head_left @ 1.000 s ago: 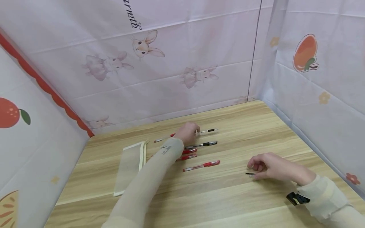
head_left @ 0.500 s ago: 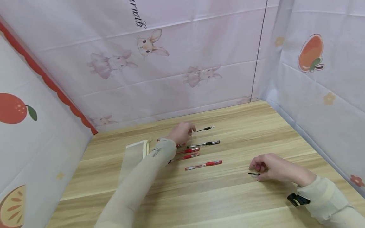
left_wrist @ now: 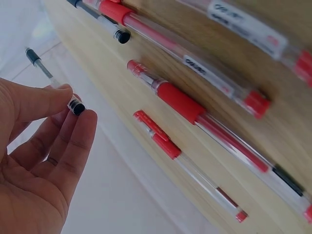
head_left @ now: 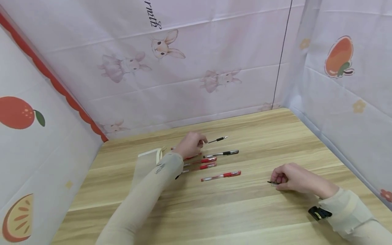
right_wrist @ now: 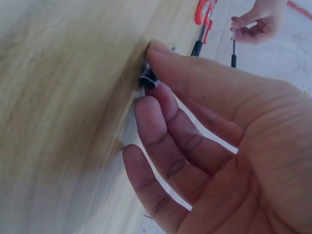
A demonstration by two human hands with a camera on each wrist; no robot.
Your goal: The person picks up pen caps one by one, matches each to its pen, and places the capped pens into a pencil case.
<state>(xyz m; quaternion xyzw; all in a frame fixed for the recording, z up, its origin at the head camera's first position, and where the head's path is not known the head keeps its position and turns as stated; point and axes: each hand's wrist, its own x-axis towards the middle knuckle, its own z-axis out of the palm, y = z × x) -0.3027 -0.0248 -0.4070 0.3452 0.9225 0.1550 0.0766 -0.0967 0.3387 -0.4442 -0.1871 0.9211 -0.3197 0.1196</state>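
Observation:
In the head view my left hand (head_left: 191, 144) is over the far middle of the table. Its thumb and fingers pinch the rear end of an uncapped black gel pen (head_left: 219, 139), whose bare tip points right; the left wrist view shows the pen's black end plug (left_wrist: 77, 107) between the fingertips. At the right, my right hand (head_left: 295, 178) pinches a small black-and-clear pen cap (right_wrist: 148, 78) between thumb and fingertips, close over the tabletop. A capped black gel pen (head_left: 222, 153) lies just in front of my left hand.
Several capped red gel pens lie in a loose row, among them one nearest me (head_left: 221, 176) and one in the middle (head_left: 209, 160). Left of them is a mesh zip pouch (head_left: 147, 166), partly behind my left sleeve. Printed cloth walls (head_left: 196, 98) border the wooden table (head_left: 232, 211).
My left hand has drawn left with the uncapped pen, uncovering more of the red pens. My right hand stays nearly in place with the cap. The head view has shifted slightly.

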